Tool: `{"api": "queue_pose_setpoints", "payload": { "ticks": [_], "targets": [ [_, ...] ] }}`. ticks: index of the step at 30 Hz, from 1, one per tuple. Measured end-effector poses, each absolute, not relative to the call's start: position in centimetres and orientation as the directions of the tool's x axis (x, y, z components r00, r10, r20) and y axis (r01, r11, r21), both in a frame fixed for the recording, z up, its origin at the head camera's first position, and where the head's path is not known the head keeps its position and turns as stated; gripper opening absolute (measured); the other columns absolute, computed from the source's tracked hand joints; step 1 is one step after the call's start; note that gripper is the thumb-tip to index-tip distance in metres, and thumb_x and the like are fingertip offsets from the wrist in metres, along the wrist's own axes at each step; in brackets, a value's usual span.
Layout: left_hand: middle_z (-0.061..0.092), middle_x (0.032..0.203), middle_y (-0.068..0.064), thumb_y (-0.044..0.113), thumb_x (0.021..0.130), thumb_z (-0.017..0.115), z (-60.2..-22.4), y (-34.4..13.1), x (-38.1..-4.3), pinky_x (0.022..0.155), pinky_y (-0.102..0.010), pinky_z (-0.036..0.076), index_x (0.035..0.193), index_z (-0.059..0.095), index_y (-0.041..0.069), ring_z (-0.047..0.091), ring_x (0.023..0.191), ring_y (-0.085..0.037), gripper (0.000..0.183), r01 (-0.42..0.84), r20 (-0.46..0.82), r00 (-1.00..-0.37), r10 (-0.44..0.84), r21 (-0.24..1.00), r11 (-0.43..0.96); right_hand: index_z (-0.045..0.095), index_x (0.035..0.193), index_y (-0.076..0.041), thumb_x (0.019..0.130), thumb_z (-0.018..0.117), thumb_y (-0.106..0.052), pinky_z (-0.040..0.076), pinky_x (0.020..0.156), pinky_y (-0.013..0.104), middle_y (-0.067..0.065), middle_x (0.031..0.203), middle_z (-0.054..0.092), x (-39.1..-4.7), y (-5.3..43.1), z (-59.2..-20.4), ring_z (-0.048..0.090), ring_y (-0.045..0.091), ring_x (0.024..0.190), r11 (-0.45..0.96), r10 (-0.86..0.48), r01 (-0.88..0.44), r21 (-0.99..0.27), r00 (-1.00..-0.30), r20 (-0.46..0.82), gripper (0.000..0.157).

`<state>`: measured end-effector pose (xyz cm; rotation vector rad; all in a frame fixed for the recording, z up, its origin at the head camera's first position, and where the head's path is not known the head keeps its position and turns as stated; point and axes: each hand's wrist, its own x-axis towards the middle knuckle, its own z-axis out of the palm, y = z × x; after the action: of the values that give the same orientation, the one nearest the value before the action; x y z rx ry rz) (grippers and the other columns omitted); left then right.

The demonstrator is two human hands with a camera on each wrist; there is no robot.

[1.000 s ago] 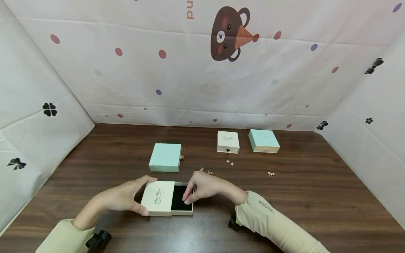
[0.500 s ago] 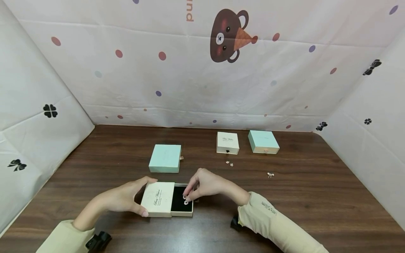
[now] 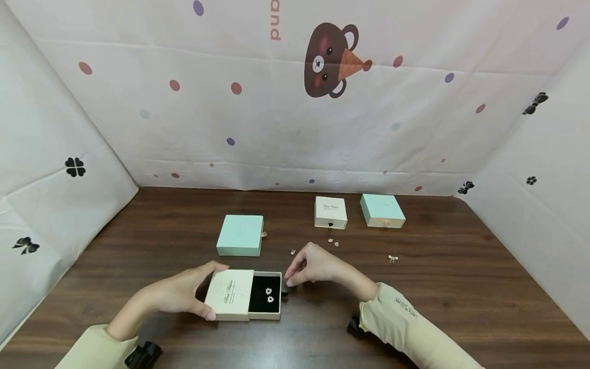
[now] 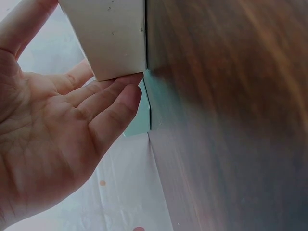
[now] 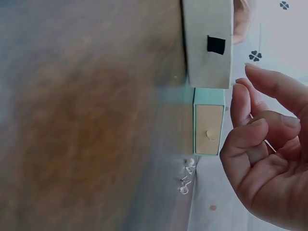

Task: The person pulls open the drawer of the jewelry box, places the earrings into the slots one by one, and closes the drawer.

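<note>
My left hand (image 3: 184, 289) holds the sleeve of a cream drawer gift box (image 3: 229, 294), thumb at the near side and fingers at the far side. In the left wrist view its fingers (image 4: 115, 113) touch the side of the box. The drawer (image 3: 264, 316) is pulled partly out to the right. On its black pad lie two flower-shaped stud earrings (image 3: 270, 299). My right hand (image 3: 315, 266) hovers just right of the drawer. Its fingers are loosely bent, and the right wrist view shows the thumb apart from them with nothing held.
A mint box (image 3: 239, 236) stands behind the cream one. At the back right are a smaller cream box (image 3: 330, 212) and another mint box (image 3: 382, 210). Small earrings (image 3: 293, 252) lie behind my right hand; more studs (image 3: 333, 242) and a pair (image 3: 393, 259) lie farther right.
My right hand has let go of the flower stud earrings on the black pad and moved right, out of the drawer. The left hand still holds the box.
</note>
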<state>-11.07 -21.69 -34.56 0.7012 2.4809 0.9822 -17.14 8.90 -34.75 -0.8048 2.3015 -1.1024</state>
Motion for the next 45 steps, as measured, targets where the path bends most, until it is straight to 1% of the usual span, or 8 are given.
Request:
{"api": "queue_pose_setpoints", "payload": {
  "ticks": [4,12,16,20,28,36,42,45],
  "targets": [
    [0.044,0.131,-0.018,0.042,0.063,0.078,-34.6,-21.7,-11.0,0.094,-0.055,0.031,0.131,0.036,0.002,0.037,0.121,-0.033,0.09,0.312,-0.161,-0.803,0.573,0.706,0.636,0.074,0.075,-0.007,0.071,0.076,-0.009,0.037,0.041,0.018,-0.002,0.064,0.066,-16.9,9.0,-35.0,0.045,0.002,0.046,0.521,-0.67,-0.285,-0.804,-0.72,-0.179,0.004],
    [0.043,0.132,-0.02,0.042,0.063,0.078,-34.6,-21.7,-11.1,0.094,-0.056,0.031,0.132,0.036,0.002,0.036,0.122,-0.035,0.09,0.309,-0.165,-0.799,0.578,0.712,0.63,0.073,0.078,-0.004,0.07,0.076,-0.007,0.035,0.04,0.018,0.001,0.066,0.068,-16.8,8.8,-35.3,0.049,0.002,0.049,0.524,-0.667,-0.232,-0.82,-0.71,-0.226,0.008],
    [0.043,0.132,-0.02,0.041,0.063,0.079,-34.7,-21.7,-11.1,0.094,-0.057,0.031,0.132,0.036,0.001,0.035,0.122,-0.035,0.09,0.309,-0.164,-0.796,0.582,0.717,0.625,0.073,0.077,-0.005,0.07,0.077,-0.008,0.036,0.041,0.019,0.0,0.066,0.068,-16.5,8.6,-35.4,0.05,0.004,0.049,0.532,-0.663,-0.217,-0.819,-0.708,-0.243,0.009],
    [0.043,0.132,-0.02,0.041,0.063,0.079,-34.8,-21.7,-11.1,0.094,-0.057,0.031,0.132,0.036,0.001,0.036,0.122,-0.035,0.091,0.308,-0.165,-0.794,0.585,0.72,0.622,0.073,0.075,-0.007,0.069,0.077,-0.009,0.036,0.04,0.019,-0.001,0.064,0.067,-16.3,8.3,-35.5,0.049,0.004,0.048,0.54,-0.662,-0.233,-0.809,-0.711,-0.238,0.008],
    [0.045,0.13,-0.017,0.043,0.062,0.078,-34.8,-21.7,-11.0,0.093,-0.052,0.034,0.131,0.037,0.002,0.039,0.119,-0.032,0.09,0.328,-0.157,-0.797,0.583,0.699,0.636,0.072,0.071,-0.009,0.069,0.078,-0.01,0.035,0.039,0.018,-0.004,0.061,0.066,-16.1,8.0,-35.5,0.044,0.003,0.043,0.563,-0.648,-0.261,-0.784,-0.729,-0.223,0.007],
    [0.045,0.129,-0.016,0.041,0.063,0.079,-34.9,-21.7,-10.9,0.092,-0.053,0.034,0.131,0.036,0.003,0.039,0.118,-0.032,0.089,0.316,-0.165,-0.796,0.582,0.707,0.632,0.072,0.068,-0.011,0.067,0.08,-0.012,0.035,0.038,0.018,-0.006,0.058,0.065,-15.8,7.8,-35.3,0.041,0.004,0.039,0.587,-0.63,-0.282,-0.758,-0.748,-0.209,0.008],
    [0.046,0.129,-0.015,0.043,0.062,0.078,-34.8,-21.7,-10.8,0.092,-0.046,0.037,0.131,0.037,0.005,0.04,0.117,-0.03,0.088,0.337,-0.154,-0.801,0.579,0.684,0.648,0.072,0.068,-0.012,0.066,0.081,-0.013,0.035,0.038,0.018,-0.007,0.059,0.065,-15.8,7.6,-35.5,0.042,0.003,0.039,0.59,-0.628,-0.297,-0.751,-0.753,-0.195,0.009],
    [0.046,0.129,-0.015,0.043,0.062,0.078,-34.8,-21.7,-10.8,0.092,-0.045,0.036,0.131,0.037,0.006,0.04,0.117,-0.03,0.088,0.34,-0.149,-0.802,0.579,0.683,0.647,0.072,0.068,-0.011,0.066,0.08,-0.013,0.036,0.039,0.018,-0.007,0.059,0.065,-15.9,7.5,-35.5,0.043,0.003,0.04,0.583,-0.63,-0.299,-0.755,-0.754,-0.188,0.009]
  ]
}}
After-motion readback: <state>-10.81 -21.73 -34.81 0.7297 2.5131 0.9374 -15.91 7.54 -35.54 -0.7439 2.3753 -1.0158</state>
